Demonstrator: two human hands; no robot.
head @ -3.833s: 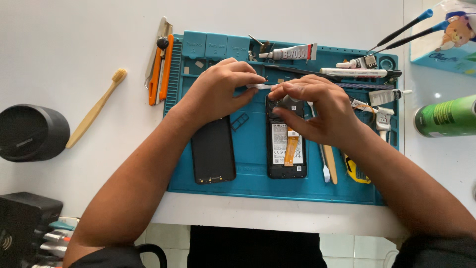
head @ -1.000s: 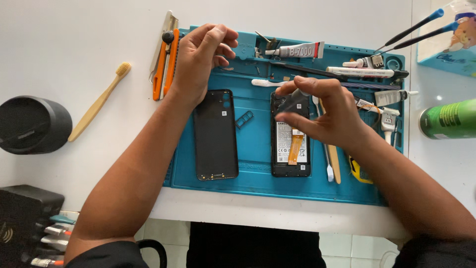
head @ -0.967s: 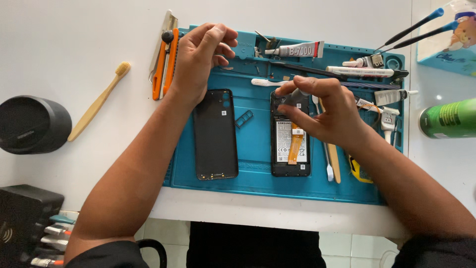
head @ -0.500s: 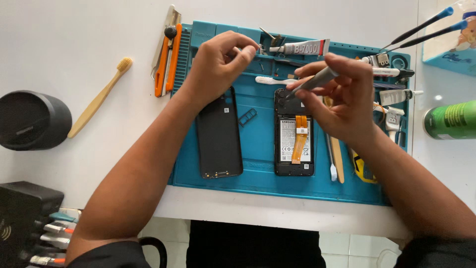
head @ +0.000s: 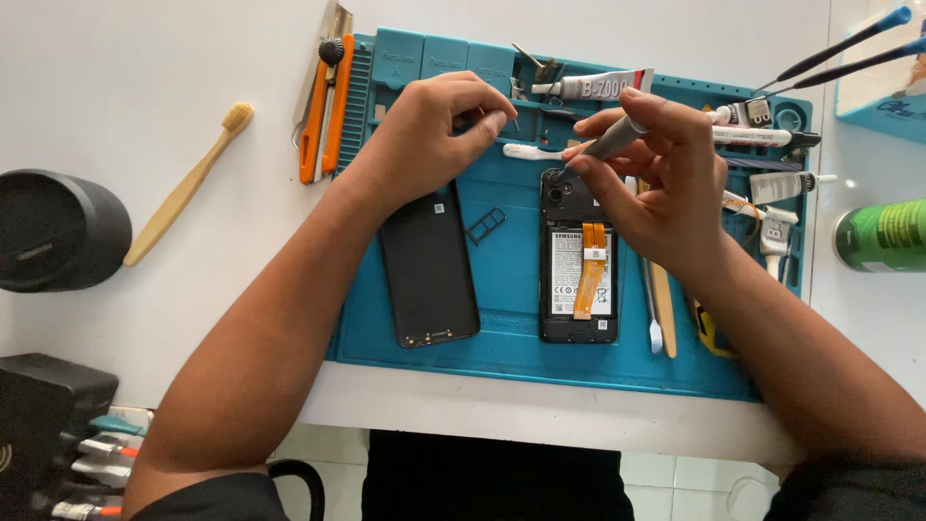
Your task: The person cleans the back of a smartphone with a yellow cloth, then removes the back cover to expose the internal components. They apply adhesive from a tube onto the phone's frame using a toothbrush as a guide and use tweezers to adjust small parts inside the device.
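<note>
Head view: the right hand (head: pixel 666 183) pinches a grey screwdriver (head: pixel 610 145) between thumb and fingertips, the shaft slanted down and leftward so that its tip meets the top left corner of the opened phone (head: pixel 578 260), beside the camera; the high, light pinch suits turning a slim tool about its axis. The left hand (head: pixel 434 145) has thumb and forefinger pressed together on something very small above the mat's upper row, possibly a screw or a fine bit, but it is too small to identify. The opened phone lies flat and face down at the centre of the blue work mat (head: pixel 502 328), battery and orange flex cable exposed, its long axis towards the person so the working corner sits under both hands. The removed back cover (head: pixel 429 265) lies inner side up just to the left, apart from the phone, with a small card tray (head: pixel 485 225) between them. The mat's moulded compartments (head: pixel 444 53) along the top edge appear empty from here. A glue tube (head: pixel 598 87) and further tubes and tools rest along the top and right edge, within reach. Off the mat lie an orange cutter (head: pixel 318 116), a bamboo toothbrush (head: pixel 188 183), a black round container (head: pixel 58 230) and a green can (head: pixel 883 236)
</note>
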